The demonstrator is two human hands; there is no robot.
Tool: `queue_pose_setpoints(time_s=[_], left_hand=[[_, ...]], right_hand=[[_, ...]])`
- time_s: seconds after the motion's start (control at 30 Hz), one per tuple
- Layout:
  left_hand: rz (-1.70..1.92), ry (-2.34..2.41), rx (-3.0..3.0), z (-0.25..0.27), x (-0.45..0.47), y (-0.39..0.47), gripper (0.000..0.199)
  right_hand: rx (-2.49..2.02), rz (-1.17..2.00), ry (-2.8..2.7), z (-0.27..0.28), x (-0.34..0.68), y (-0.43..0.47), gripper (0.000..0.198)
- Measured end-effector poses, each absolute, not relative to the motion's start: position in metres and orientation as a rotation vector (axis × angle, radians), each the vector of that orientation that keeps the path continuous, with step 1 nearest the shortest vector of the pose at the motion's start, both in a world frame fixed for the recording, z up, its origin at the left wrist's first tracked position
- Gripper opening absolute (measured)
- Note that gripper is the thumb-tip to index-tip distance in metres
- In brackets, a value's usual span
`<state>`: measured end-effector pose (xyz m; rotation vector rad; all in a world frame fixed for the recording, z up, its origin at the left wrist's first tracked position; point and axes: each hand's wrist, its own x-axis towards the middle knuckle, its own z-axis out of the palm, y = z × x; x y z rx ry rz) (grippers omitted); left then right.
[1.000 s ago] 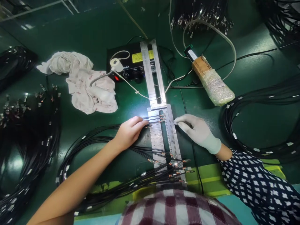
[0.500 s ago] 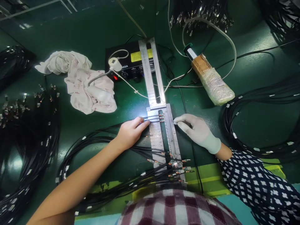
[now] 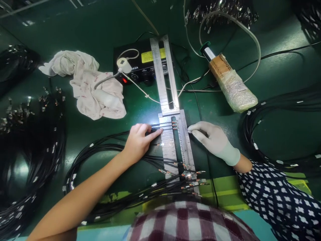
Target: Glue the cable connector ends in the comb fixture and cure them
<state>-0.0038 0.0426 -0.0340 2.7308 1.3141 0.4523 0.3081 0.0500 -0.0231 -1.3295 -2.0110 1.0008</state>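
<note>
My bare left hand is closed around several thin black cables at the left edge of a slotted metal fixture. Its thumb and a finger press close to the metal. The cables' stripped ends, with small metal connectors, lie across the slot in the fixture. My right hand wears a white glove and pinches at the fixture's right edge. Whatever is between its fingertips is too small to make out. Lower down, more cable ends with connectors rest over the fixture.
Behind the fixture stands a black control box with a yellow label and a lit red switch. A white cloth lies left of it. To the right are a wrapped dispenser and a coiled cable bundle. More cables fill the left side.
The whole view has shifted slightly. Both hands keep nearly the same places at the fixture, and the cable ends still lie across its slot.
</note>
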Motion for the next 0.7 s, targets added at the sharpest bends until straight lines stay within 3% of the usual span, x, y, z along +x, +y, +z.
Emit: queue_pose_setpoints(time_s=[0.13,0.43,0.7], left_hand=[[0.275,1.352,2.680,-0.026,-0.003,0.033,0.044],[0.422,1.273,2.264,-0.013,-0.019,0.012,0.018],[0.133,1.322,2.248,-0.003,-0.032,0.017,0.011]], right_hand=[[-1.341,0.994,-2.010,-0.024,0.308,0.050,0.019],[-1.322,0.960,-2.048,-0.024,0.309,0.050,0.020],[-1.329,0.967,-2.038,-0.025,0.308,0.050,0.020]])
